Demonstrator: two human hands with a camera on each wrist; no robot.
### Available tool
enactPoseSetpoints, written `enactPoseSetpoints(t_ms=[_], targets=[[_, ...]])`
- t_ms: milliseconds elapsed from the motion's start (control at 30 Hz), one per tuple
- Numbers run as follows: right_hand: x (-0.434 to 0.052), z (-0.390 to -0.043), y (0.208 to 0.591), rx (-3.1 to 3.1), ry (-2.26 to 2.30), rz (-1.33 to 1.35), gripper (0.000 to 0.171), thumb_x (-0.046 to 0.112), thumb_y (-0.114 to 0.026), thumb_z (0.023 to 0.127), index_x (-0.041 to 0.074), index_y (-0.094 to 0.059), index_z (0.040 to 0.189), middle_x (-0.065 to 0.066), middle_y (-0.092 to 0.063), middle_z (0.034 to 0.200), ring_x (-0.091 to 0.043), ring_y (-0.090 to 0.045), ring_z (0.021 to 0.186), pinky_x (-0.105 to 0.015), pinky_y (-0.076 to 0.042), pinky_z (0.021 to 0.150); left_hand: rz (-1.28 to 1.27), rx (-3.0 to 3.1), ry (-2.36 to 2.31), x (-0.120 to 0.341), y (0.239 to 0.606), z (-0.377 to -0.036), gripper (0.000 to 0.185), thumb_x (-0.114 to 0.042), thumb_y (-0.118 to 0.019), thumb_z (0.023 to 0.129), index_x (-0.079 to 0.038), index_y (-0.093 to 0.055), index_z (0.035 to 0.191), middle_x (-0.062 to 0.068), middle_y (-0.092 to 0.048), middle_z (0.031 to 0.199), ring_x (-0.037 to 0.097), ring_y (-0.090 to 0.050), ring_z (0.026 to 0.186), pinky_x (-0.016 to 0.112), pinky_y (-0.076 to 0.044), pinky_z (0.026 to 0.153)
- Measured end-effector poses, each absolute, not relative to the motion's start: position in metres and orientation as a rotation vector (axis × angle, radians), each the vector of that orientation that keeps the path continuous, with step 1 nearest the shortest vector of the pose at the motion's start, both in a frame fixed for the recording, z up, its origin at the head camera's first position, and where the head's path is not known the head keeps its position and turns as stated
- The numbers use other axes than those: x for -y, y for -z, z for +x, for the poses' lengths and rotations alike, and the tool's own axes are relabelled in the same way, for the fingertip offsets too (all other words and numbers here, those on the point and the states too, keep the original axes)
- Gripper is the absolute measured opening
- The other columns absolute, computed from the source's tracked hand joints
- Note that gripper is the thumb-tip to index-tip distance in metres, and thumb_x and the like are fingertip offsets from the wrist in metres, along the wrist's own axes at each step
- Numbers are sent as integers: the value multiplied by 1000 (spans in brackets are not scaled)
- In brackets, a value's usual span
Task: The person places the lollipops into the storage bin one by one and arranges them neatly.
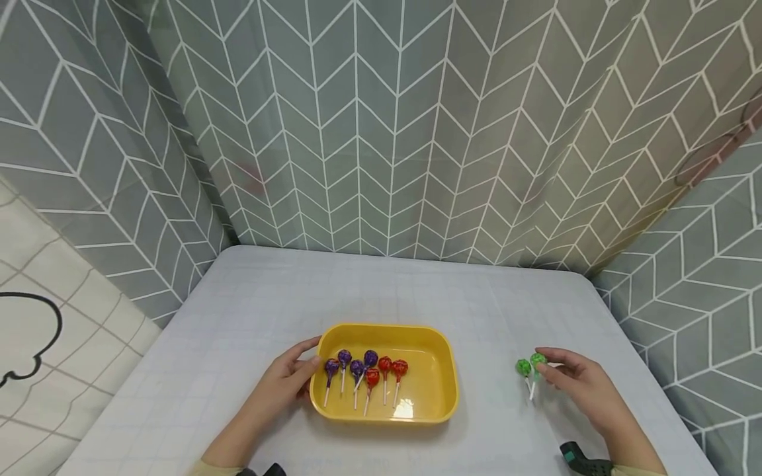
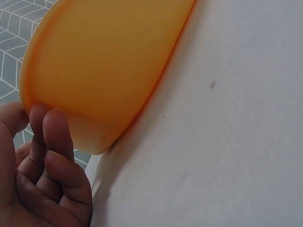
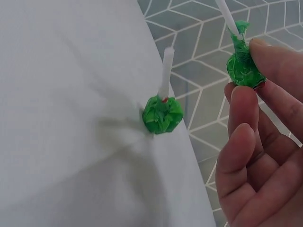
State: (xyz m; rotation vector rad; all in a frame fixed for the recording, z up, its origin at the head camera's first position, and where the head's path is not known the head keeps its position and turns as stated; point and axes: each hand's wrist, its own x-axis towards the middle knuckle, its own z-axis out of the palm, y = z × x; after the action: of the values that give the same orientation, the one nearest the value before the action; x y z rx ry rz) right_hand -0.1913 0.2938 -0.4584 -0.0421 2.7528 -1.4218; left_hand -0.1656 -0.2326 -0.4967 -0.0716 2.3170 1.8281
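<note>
Right hand: the right hand sits at about 4 o'clock on the tabletop, its fingertips pinching the wrapped head of a green lollipop, stick pointing away from the palm.
Second green lollipop: a second green lollipop lies on the tabletop just beside the held one, toward 9 o'clock of the right hand in the head view, not touched by the fingers.
Left hand: the left hand rests at the yellow tray, at its 9 o'clock end; thumb and fingers curl against the tray's rim and outer wall, holding it.
Yellow tray: it stands on the tabletop at about 6 o'clock, between the two hands, well apart from the right hand.
Purple lollipops: four purple lollipops lie in the tray's left half, sticks pointing toward the person.
Red lollipops: three red lollipops lie just beside the purple ones, at their 3 o'clock, near the tray's middle.
Backdrop: a grey chevron curtain hangs round the tabletop from 9 to 3 o'clock.
</note>
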Motion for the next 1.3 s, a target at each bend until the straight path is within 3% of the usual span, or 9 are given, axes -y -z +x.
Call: enactPoseSetpoints(t_ms=[333,967,1300], targets=[[-284,-193,447,-2781,1302,-36,57,44,-70,91,5,-61,133,-12,-64,121,-15,-61,84,-31,-53,69,-77,-2322,-1812,232,498,-166,51,-42,-59,99,-25,-46,145,12,-68,80,23,-56,61,31,-48,53],[-274,-201,434,-2804,1244,-120,47,40,-73,90,8,-66,124,-6,-69,103,-17,-63,85,-30,-50,70,-66,-2322,-1818,232,499,-166,50,-41,-59,99,-26,-47,145,12,-68,79,24,-56,61,31,-48,53],[-262,-208,429,-2768,1239,-178,46,41,-75,88,10,-67,120,-6,-69,102,-23,-64,86,-31,-52,73,-74,-2333,-1813,231,499,-166,52,-43,-59,98,-26,-46,146,11,-69,81,24,-57,61,31,-48,53]])
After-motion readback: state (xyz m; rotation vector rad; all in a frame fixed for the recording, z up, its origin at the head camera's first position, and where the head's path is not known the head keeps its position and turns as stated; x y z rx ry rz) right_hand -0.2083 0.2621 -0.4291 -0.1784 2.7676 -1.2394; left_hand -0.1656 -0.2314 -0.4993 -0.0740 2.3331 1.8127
